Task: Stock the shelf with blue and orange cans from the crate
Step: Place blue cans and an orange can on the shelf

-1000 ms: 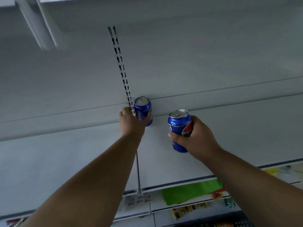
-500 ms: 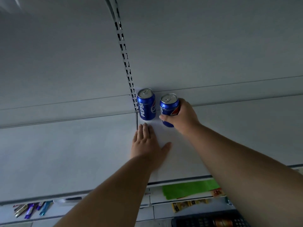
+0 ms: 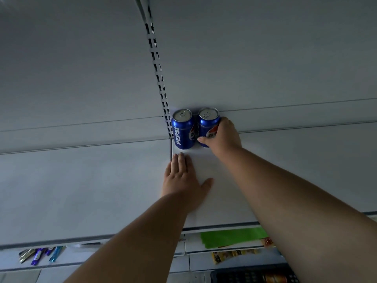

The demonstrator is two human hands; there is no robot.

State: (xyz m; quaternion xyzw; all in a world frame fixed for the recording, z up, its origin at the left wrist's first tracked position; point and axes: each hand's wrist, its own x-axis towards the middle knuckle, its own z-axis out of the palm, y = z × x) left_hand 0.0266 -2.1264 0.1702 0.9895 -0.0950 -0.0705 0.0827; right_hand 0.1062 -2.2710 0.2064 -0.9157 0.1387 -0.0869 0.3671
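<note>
Two blue Pepsi cans stand upright side by side at the back of the white shelf, against the back panel. The left can stands free beside the slotted upright. My right hand is wrapped around the right can, which rests on the shelf. My left hand lies flat and open on the shelf just in front of the left can, holding nothing. At the bottom right, the dark crate shows an orange can inside.
A slotted metal upright runs up the back panel left of the cans. Lower shelves hold a green packet, yellow snack packets and purple and blue wrappers.
My left hand let go of the first can and came back flat onto the shelf. My right hand carried the second can to the back and set it beside the first.
</note>
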